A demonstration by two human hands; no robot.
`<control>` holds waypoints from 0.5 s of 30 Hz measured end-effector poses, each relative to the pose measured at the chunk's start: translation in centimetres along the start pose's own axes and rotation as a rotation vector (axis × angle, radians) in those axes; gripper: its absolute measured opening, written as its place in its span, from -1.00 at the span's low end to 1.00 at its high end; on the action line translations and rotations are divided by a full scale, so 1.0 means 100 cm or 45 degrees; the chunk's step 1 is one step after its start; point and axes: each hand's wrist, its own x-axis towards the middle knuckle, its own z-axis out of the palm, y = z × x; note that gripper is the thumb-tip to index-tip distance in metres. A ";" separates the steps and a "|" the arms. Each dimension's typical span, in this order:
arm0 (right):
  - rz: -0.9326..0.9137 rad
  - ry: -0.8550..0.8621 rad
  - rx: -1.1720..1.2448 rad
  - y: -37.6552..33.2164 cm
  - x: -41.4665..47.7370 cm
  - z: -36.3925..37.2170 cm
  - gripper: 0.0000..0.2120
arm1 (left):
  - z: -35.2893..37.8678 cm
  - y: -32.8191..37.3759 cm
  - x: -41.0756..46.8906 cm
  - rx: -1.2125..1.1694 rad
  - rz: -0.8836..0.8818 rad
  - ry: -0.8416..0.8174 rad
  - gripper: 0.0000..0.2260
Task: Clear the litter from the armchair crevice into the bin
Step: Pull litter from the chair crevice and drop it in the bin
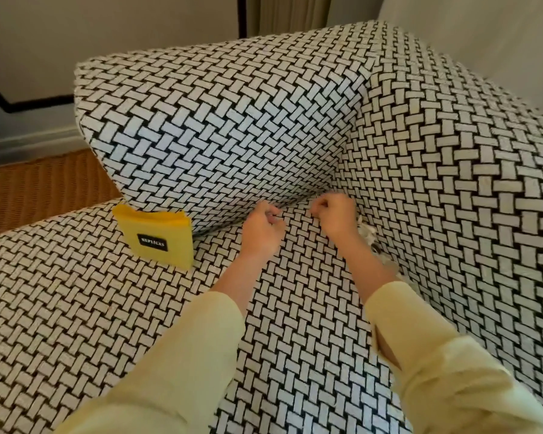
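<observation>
Where the seat cushion meets its upright panels, the armchair in black-and-white basket-weave fabric [295, 120] fills most of the frame. Pale yellow sleeves [176, 355] enter from the bottom edge. A brown wicker surface [44, 189] shows at mid left, beyond the chair.

A flat yellow packet with a black label reading REPLICAS [160, 236] stands left of centre, leaning on the upright panel with its lower edge on the seat.

Left hand [262, 228], centre frame: fingers curled, thumb to forefinger. A pale speck at the tips is too small to tell, so a pinch cannot be confirmed.

Right hand [334, 216], just right of it and apart: fingers curled into a loose fist, nothing seen in it.

Crumpled white paper litter [369, 234] lies in the crevice between the seat and the panel at frame right. It is just beside the right wrist, below and right of the curled fingers, and they do not touch it. It looks white and crinkled with dark flecks, and is blurred. Its long axis follows the crevice, upper left to lower right.
</observation>
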 end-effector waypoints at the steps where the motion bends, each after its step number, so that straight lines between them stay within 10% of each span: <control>1: 0.025 0.065 0.044 -0.003 0.008 -0.004 -0.83 | 0.002 -0.001 0.003 0.005 -0.006 -0.004 -0.81; 15: -0.156 -0.028 -0.358 -0.002 0.039 -0.006 -0.80 | 0.006 -0.015 0.016 -0.052 -0.073 -0.062 -0.83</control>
